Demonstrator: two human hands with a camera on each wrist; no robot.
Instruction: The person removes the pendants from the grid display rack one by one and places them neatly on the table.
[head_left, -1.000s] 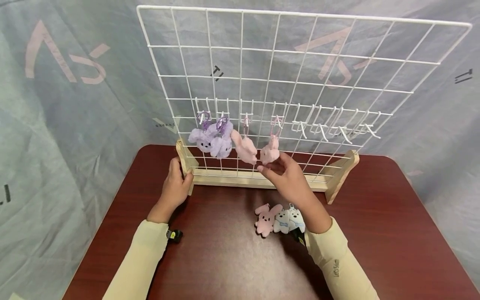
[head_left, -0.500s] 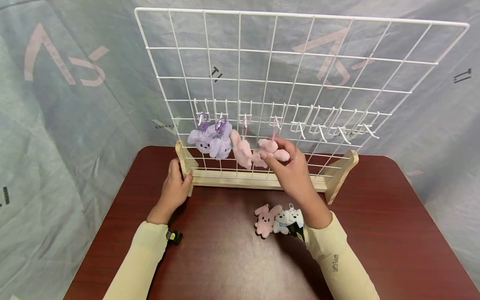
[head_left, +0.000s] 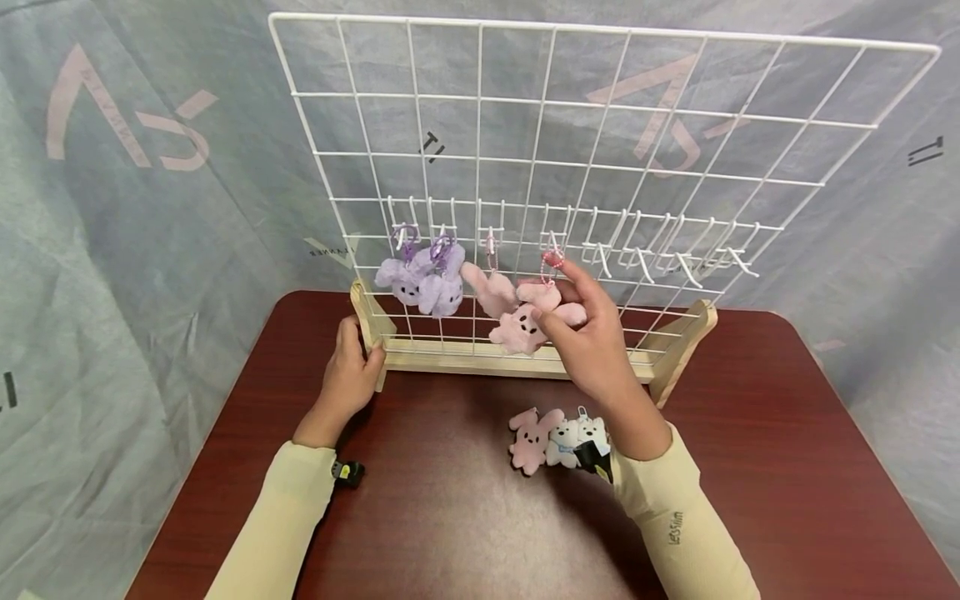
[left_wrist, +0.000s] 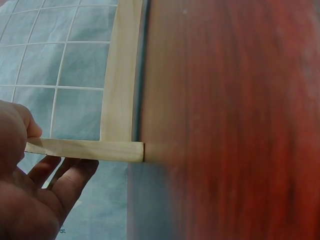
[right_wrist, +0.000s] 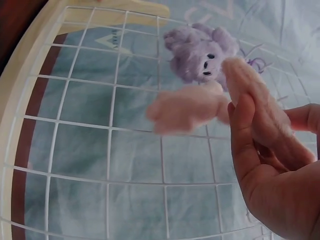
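Observation:
My right hand [head_left: 592, 333] pinches a pink plush bunny keychain [head_left: 517, 331] between thumb and fingers, its face turned outward. Its pink bead chain [head_left: 551, 265] loops by a white hook, with my index fingertip against it; whether it sits on the hook I cannot tell. In the right wrist view, thumb and fingers lie on both sides of the pink plush [right_wrist: 265, 110]. A second pink plush [head_left: 491, 290] hangs just left. My left hand [head_left: 348, 371] grips the wooden side foot [head_left: 369, 317] of the rack; the left wrist view shows thumb and fingers around this wooden foot [left_wrist: 85, 149].
Two purple plush bunnies [head_left: 423, 283] hang on the left hooks of the white wire grid [head_left: 555, 100]. Several bare hooks [head_left: 641, 262] are at right. A pink bunny [head_left: 529, 442] and two white plush toys [head_left: 564, 442] lie on the brown table [head_left: 450, 517], partly behind the right wrist.
My right hand has taken hold of the pink bunny and turned its face outward. Its chain was taut half a second ago and now hangs slack, with the index finger raised to it.

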